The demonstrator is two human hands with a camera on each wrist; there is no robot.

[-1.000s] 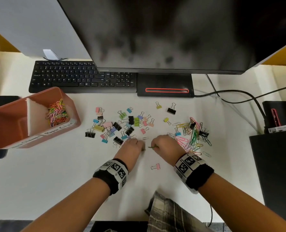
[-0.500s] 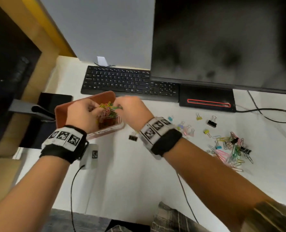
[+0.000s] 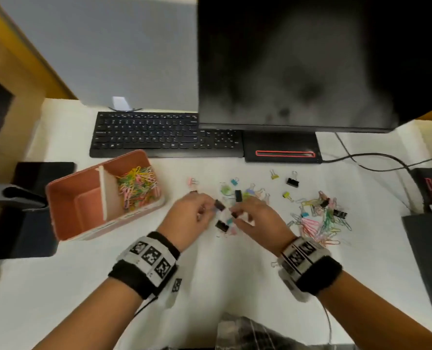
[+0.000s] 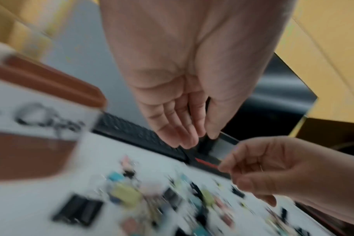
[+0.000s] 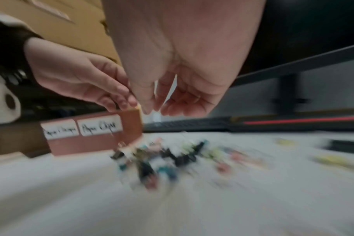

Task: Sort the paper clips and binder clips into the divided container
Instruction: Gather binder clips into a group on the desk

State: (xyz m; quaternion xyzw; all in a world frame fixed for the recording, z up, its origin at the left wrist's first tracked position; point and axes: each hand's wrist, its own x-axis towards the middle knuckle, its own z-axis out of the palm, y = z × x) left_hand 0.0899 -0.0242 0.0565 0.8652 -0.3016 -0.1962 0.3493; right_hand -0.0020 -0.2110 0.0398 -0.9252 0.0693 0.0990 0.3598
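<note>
The pink divided container (image 3: 82, 224) stands at the left of the desk. Its right compartment holds colourful paper clips (image 3: 137, 188); its left compartment shows nothing inside. Scattered binder clips (image 3: 237, 195) lie mid-desk, and a mixed heap of paper clips (image 3: 318, 219) lies further right. My left hand (image 3: 204, 210) and right hand (image 3: 240, 215) hover side by side just over the binder clips. The left wrist view shows the left hand (image 4: 200, 140) with relaxed fingers holding nothing. The right hand (image 5: 154, 108) is loosely curled and holds nothing. Both wrist views are motion-blurred.
A black keyboard (image 3: 159, 133) and a monitor base (image 3: 283, 147) lie behind the clips, with the dark monitor (image 3: 310, 59) above. Cables (image 3: 376, 157) run to black devices at the right edge. A black object (image 3: 28, 208) sits left of the container.
Half a second ago both hands were at the container's right compartment with paper clips. They have since moved right and now hover over the binder clips, holding nothing.
</note>
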